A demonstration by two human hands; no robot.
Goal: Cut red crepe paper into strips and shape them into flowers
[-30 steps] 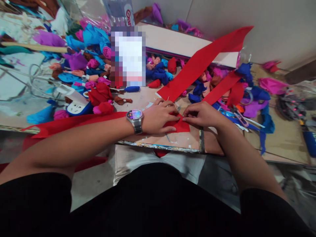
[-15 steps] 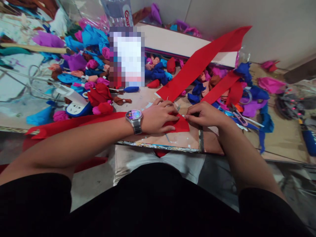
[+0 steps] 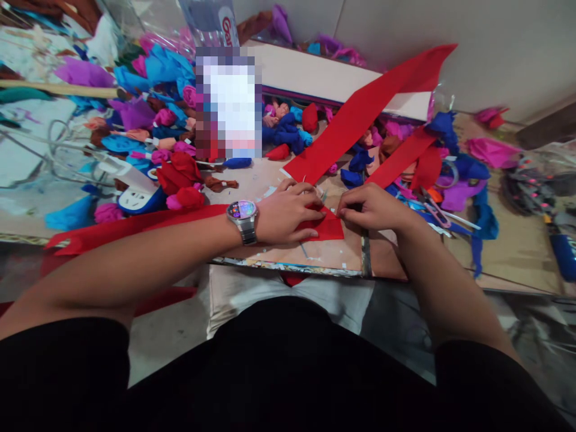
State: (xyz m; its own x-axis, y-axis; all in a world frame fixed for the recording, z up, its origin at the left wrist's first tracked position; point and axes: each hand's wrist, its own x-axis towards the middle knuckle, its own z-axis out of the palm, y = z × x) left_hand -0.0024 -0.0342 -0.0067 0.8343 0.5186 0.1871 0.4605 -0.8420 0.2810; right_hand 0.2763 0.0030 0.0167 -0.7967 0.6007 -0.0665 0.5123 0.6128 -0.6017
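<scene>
My left hand (image 3: 291, 213), with a watch (image 3: 242, 221) on its wrist, lies with fingers spread over a red paper or cloth strip (image 3: 330, 230) and presses it to the table. This strip runs left under my forearm and ends in a slanted edge at the right. Beside that edge my right hand (image 3: 369, 207) is closed, thumb and fingertips pinched together. Whatever is between them is too small to make out. A second red strip (image 3: 355, 117) slants up and away beyond my left fingertips.
Crumpled coloured pieces and flower-like bundles, such as a red one (image 3: 177, 174), crowd the back. A blue-and-white power socket (image 3: 141, 198) sits left, a bottle (image 3: 209, 24) behind. Scissors (image 3: 436, 213) lie right, near a tape roll (image 3: 449, 175). The table's front edge (image 3: 288, 267) is close to me.
The view has shifted slightly. My right fingertips have moved a little at the strip's right end, and the pale speck by them shows less. My left hand stays flat on the strip.
</scene>
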